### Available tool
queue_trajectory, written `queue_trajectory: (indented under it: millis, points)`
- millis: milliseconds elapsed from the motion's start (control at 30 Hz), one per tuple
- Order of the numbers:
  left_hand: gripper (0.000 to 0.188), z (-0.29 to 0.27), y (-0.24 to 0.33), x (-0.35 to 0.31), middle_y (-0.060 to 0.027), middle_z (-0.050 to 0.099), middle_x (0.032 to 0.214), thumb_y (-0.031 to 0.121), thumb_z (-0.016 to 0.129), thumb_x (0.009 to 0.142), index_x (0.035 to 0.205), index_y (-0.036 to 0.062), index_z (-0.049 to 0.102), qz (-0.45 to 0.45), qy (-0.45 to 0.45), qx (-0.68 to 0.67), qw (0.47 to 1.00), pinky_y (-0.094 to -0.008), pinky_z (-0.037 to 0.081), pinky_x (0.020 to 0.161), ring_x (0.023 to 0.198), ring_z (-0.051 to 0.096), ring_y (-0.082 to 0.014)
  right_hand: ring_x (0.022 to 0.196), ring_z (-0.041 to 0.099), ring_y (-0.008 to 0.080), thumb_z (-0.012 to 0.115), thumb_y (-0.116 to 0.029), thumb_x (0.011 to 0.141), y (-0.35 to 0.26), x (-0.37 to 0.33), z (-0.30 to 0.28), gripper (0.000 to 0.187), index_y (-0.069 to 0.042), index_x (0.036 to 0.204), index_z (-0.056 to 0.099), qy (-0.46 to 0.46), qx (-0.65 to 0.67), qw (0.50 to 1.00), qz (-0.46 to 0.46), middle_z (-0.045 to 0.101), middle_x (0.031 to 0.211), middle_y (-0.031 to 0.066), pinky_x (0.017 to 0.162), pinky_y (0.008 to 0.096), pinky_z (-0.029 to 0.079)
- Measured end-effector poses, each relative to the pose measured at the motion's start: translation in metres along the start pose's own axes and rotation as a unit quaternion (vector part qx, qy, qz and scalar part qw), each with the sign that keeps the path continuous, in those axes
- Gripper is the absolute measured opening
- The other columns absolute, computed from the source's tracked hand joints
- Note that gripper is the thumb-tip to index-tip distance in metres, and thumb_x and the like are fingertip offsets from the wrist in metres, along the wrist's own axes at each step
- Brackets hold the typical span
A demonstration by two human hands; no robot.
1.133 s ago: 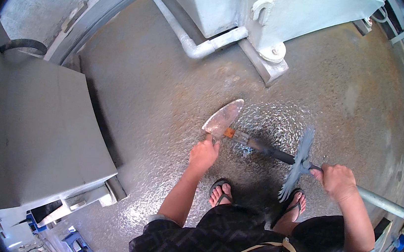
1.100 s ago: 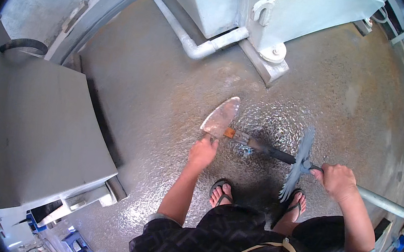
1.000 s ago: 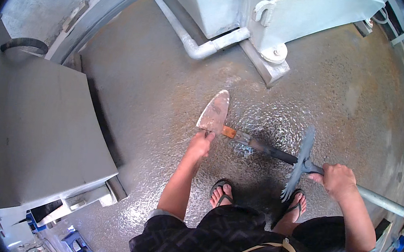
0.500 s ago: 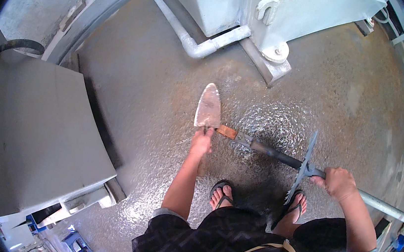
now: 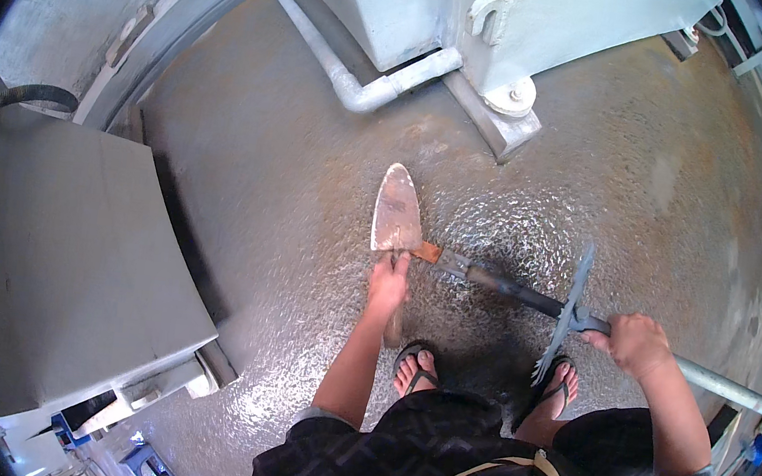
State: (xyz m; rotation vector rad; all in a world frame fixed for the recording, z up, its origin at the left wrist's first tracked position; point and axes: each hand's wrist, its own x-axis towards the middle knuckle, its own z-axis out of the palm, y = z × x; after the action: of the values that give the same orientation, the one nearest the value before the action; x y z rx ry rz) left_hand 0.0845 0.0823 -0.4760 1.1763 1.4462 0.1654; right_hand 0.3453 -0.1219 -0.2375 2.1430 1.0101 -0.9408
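Note:
My left hand (image 5: 389,282) is closed around a trowel (image 5: 398,210) with a rounded, pale, cement-smeared blade pointing away from me. Its wooden handle shows below my wrist. On the right, my right hand (image 5: 639,345) grips a long metal pole (image 5: 728,389), just behind a grey toothed head like a rake's (image 5: 568,308). A dark shaft (image 5: 514,289) extends left beyond the teeth, ending in a metal joint and an orange-brown tip (image 5: 428,252) by the trowel blade's heel. Whether the shaft and pole are one tool, I cannot tell.
Wet, shiny grey-brown floor (image 5: 304,257) surrounds my sandalled feet (image 5: 416,370). A large grey box (image 5: 78,260) stands left, and a white machine base (image 5: 389,4) with a bent pipe (image 5: 360,93) ahead. A blue object (image 5: 150,467) lies at the lower left.
My left hand has drawn the trowel slightly toward me and to the right, and more of its handle shows. My right hand has barely moved. The view has shifted slightly.

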Motion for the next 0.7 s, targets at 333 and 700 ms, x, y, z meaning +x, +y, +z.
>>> queue_trajectory:
  millis: [333,700]
  points:
    - [0.036,0.002,-0.017,0.007,-0.0098,0.053,0.052,0.031,0.051,0.091,0.104,-0.0023,0.053,0.015,0.05,-0.019,0.998,-0.0353,0.045,0.04,0.04,0.054,-0.0203,0.09,0.062,0.0351,0.042,-0.063,0.082,0.001,-0.001,-0.002,0.067,-0.001,0.089,0.065,0.01,-0.018,1.0,-0.023,0.065,0.088,0.0203,0.081,0.043,0.048]
    - [0.035,0.011,-0.014,-0.011,-0.007,0.051,0.051,0.031,0.051,0.091,0.097,-0.0026,0.053,0.029,0.036,-0.03,0.998,-0.0328,0.043,0.038,0.039,0.051,-0.0167,0.093,0.061,0.0369,0.044,-0.067,0.079,0.004,-0.001,0.001,0.068,-0.003,0.088,0.065,-0.004,0.008,1.0,-0.011,0.064,0.087,0.0216,0.08,0.0442,0.048]
